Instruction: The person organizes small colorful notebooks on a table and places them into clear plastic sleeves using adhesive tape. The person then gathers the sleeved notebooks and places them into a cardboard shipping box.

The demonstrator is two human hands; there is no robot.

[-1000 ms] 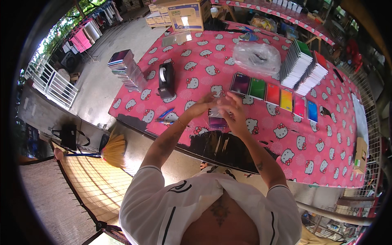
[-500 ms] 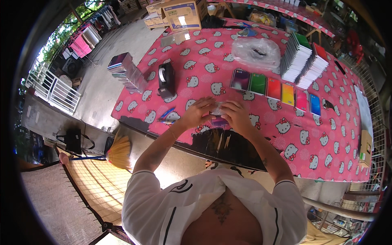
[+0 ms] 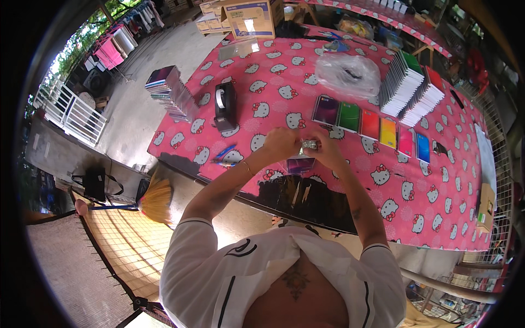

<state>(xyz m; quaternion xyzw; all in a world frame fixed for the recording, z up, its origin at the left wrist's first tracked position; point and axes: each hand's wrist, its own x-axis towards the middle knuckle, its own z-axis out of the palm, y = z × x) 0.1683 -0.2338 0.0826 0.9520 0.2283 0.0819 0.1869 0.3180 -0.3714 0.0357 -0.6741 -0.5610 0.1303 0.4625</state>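
A purple notebook [image 3: 299, 165] lies near the table's front edge, below my hands. Crinkled, shiny clear plastic [image 3: 310, 145] shows between my hands at the notebook's far side. My left hand [image 3: 281, 143] is closed like a fist at the plastic's left; its fingertips are hidden. From the right, my right hand [image 3: 326, 150] pinches the plastic with bent fingers. Left of the hands stands a black tape dispenser [image 3: 225, 106], and blue-handled scissors [image 3: 225, 155] lie in front of it.
Behind my hands runs a row of colored notebooks, including a green one [image 3: 348, 116]. Two tall notebook stacks [image 3: 401, 85] stand at the back right, beside a clear plastic bag [image 3: 347, 75]. A wrapped stack [image 3: 170, 94] stands at the left edge; a cardboard box [image 3: 249, 21] is behind.
My left hand has gone from spread fingers over the plastic to a closed fist. My right hand has shifted slightly right, and more of the purple notebook shows.
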